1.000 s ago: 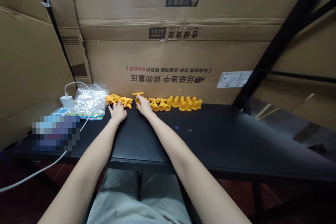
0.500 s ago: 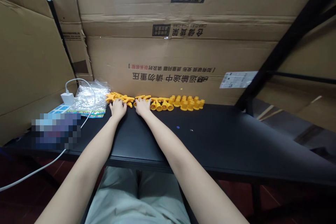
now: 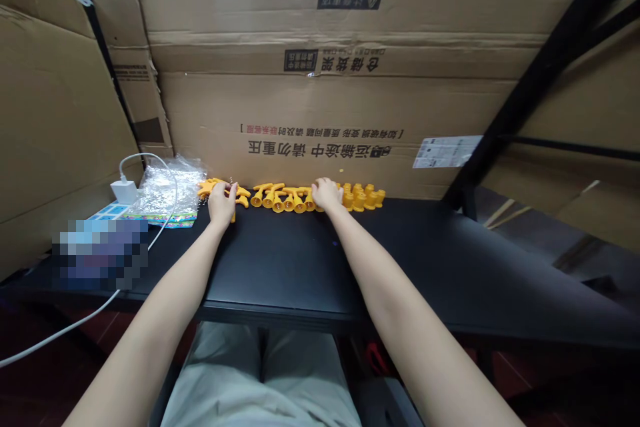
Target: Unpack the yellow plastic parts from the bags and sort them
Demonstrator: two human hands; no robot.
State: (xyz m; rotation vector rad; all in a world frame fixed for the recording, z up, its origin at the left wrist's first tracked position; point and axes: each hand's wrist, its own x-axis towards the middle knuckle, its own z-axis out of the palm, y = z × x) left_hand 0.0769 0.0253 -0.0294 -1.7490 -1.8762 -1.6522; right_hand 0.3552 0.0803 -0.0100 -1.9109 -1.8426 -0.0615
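Observation:
My left hand [image 3: 221,205] is closed at the left end of the row, with part of an orange plastic piece [image 3: 233,218] showing below its fingers. A thin small chain shows just above the fingertips. Beside and behind it lie several orange branched pieces [image 3: 243,201]. My right hand [image 3: 327,194] is over the right part of the row, its fingers curled down; what they hold, if anything, is hidden. To its left are several yellow-orange trumpet-shaped pieces [image 3: 279,204], open ends toward me. Just to its right stand several yellow cup-like pieces [image 3: 359,201].
Clear plastic bags [image 3: 170,187] lie on the left, beside a white charger [image 3: 123,191] with its cable and a blurred-out item [image 3: 100,250]. A cardboard wall [image 3: 325,100] rises behind the black table [image 3: 280,267]. A dark metal post [image 3: 525,87] slants at the right.
My right hand has moved right along the row, uncovering the trumpet-shaped pieces. My left hand has turned and closed, and an orange piece now shows beneath it. The view has shifted slightly.

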